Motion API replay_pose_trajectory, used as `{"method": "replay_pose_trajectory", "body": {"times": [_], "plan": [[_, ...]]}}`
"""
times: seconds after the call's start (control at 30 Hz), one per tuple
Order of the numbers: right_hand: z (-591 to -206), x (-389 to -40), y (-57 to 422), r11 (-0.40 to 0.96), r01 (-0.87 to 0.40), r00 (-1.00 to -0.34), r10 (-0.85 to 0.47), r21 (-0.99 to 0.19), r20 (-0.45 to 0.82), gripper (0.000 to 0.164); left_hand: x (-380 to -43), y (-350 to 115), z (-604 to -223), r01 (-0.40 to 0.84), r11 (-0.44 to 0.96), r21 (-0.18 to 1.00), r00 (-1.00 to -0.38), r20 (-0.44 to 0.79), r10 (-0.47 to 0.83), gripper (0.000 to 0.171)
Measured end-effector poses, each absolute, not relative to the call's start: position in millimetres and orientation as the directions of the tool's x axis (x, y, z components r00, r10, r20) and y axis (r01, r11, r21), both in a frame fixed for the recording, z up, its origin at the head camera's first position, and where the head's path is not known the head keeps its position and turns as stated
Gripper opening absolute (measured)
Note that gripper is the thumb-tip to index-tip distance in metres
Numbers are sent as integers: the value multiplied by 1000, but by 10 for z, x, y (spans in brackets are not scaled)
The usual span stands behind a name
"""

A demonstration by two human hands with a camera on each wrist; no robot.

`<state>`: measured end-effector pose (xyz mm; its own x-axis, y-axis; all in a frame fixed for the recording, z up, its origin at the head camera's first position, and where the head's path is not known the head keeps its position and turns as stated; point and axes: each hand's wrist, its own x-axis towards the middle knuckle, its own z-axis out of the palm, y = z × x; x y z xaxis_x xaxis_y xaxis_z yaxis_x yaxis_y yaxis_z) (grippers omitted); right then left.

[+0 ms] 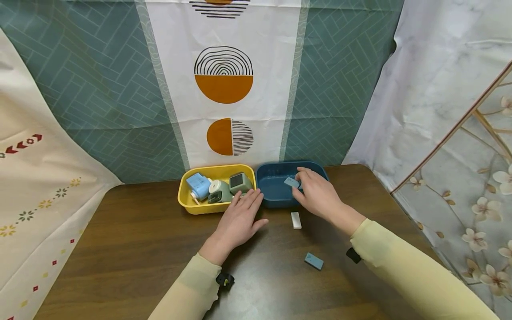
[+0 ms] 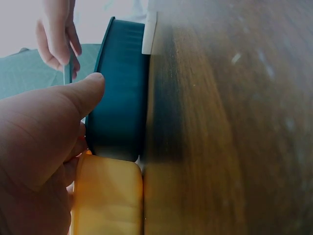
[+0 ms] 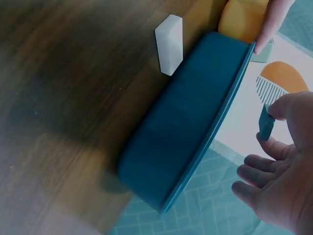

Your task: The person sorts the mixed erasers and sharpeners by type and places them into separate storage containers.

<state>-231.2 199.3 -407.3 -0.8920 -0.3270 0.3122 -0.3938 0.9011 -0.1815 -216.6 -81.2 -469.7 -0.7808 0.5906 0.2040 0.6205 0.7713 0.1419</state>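
Observation:
Over the dark blue bin (image 1: 276, 200), my right hand (image 1: 318, 193) pinches a small flat blue block (image 1: 291, 182) between thumb and index finger. The right wrist view shows the block (image 3: 266, 123) held above the bin's rim, the other fingers loosely spread. My left hand (image 1: 240, 218) lies with fingers extended at the adjoining corners of the blue bin and the yellow bin (image 1: 196, 210). A white block (image 1: 296, 220) lies on the table just in front of the blue bin. Closer to me is another blue block (image 1: 314, 261).
Inside the yellow bin are a light blue bottle-like item (image 1: 198, 186), a green item with a white round end (image 1: 218, 187) and a green boxy item with a dark face (image 1: 240, 182). Both bins stand against the patterned cloth (image 1: 224, 138) at the back of the wooden table (image 1: 140, 249).

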Motion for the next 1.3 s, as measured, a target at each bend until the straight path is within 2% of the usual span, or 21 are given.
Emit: {"method": "replay_pose_trajectory", "body": {"times": [0.6, 0.9, 1.3], "plan": [[-4143, -2640, 1852, 923, -340, -926, -296, -178, 232, 36, -2153, -820, -4676, 614, 777, 135, -785, 199, 586, 79], [-4164, -2723, 1846, 924, -339, -927, -297, -175, 229, 35, -2154, -805, -4679, 643, 754, 133, -759, 241, 605, 79], [-4201, -2823, 1812, 930, -319, -938, -282, -183, 201, 33, -2160, -817, -4696, 631, 764, 135, -770, 231, 595, 80]]}}
